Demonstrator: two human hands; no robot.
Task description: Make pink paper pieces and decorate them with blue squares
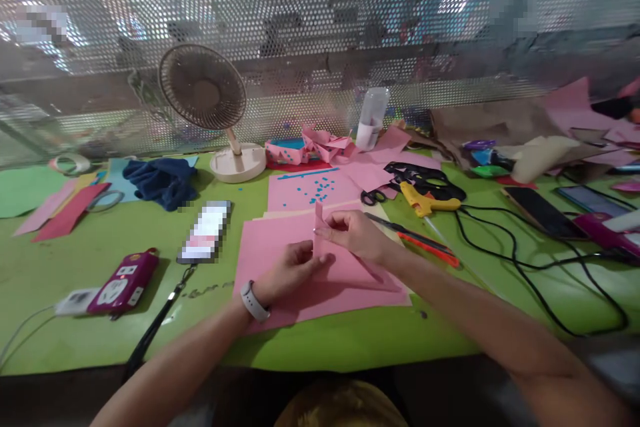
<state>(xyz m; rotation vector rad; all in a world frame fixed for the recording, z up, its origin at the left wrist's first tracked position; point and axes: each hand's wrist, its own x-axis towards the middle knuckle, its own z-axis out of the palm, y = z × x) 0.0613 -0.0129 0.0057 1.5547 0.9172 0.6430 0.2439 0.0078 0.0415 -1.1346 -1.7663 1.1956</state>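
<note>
Both my hands work a folded pink paper piece [350,267] that lies on a stack of pink paper sheets [270,250] on the green table [100,247]. My left hand [287,271], a white wristband on its wrist, presses and pinches the fold's lower left edge. My right hand [355,233] pinches the raised flap near the paper's top point. The fingers of both hands are closed on the paper.
A small fan [205,90] stands at the back, with a blue cloth [160,180] to its left. A phone [206,230] and a pink power strip [123,280] lie to the left. Scissors [380,195], a yellow glue gun [425,200], black cables [525,267] and more phones [543,211] lie to the right. A perforated metal screen [320,27] closes the back.
</note>
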